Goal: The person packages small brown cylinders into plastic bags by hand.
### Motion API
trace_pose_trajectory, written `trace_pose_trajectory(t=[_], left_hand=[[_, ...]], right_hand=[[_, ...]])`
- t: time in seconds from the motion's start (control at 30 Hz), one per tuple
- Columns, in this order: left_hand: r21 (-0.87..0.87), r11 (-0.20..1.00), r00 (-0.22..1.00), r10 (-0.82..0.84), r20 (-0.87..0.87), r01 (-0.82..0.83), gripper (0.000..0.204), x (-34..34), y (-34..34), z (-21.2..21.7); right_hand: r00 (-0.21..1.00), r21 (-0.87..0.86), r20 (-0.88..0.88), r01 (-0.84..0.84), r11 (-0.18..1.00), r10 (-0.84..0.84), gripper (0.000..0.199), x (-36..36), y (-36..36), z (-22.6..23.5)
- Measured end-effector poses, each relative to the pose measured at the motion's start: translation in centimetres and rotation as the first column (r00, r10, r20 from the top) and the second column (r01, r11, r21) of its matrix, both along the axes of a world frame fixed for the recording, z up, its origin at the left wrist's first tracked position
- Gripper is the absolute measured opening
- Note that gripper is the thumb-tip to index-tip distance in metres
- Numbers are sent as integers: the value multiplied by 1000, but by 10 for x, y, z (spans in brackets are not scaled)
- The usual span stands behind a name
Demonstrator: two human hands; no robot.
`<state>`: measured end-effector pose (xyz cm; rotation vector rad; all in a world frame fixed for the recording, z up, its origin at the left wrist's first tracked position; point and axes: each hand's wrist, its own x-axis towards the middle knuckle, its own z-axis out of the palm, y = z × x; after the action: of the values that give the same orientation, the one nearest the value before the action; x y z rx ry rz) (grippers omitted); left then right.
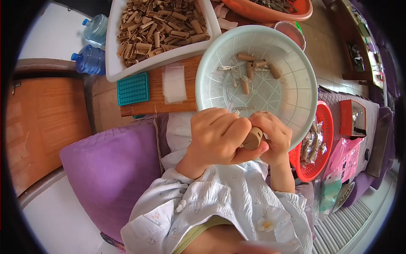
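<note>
Wooden board (156,91) over tiled floor (325,55)

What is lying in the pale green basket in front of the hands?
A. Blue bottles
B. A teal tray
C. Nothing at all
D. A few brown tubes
D: a handful of short brown tubes lies scattered on the bottom of the pale green basket.

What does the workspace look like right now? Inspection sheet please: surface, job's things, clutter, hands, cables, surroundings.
Surface: wooden board under the baskets.
Job's things: brown tube held in both hands; pale green basket with a few tubes; white tray heaped with tubes.
Clutter: teal mould, clear bags, red basket of wrapped pieces.
Hands: left hand and right hand both closed on the tube.
Cables: nothing seen.
Surroundings: purple cushion, blue water bottles.
</note>
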<state>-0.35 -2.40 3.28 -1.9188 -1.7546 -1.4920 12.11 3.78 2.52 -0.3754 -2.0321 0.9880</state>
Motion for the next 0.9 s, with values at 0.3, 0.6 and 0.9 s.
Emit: trace_pose_trajectory(t=[0.3,0.6,0.9], left_hand=[[106,991,987,-98,126,85,49,-5,15,-20],[191,943,875,-326,358,273,50,-3,22,-30],[150,833,523,-463,716,532,47,-8,25,-40]], right_hand=[[990,-235,137,47,971,-14,23,5,-2,-8],[996,-300,-59,-78,951,63,47,4,1,-17],[964,-429,-222,36,902,-144,44,5,-5,-24]])
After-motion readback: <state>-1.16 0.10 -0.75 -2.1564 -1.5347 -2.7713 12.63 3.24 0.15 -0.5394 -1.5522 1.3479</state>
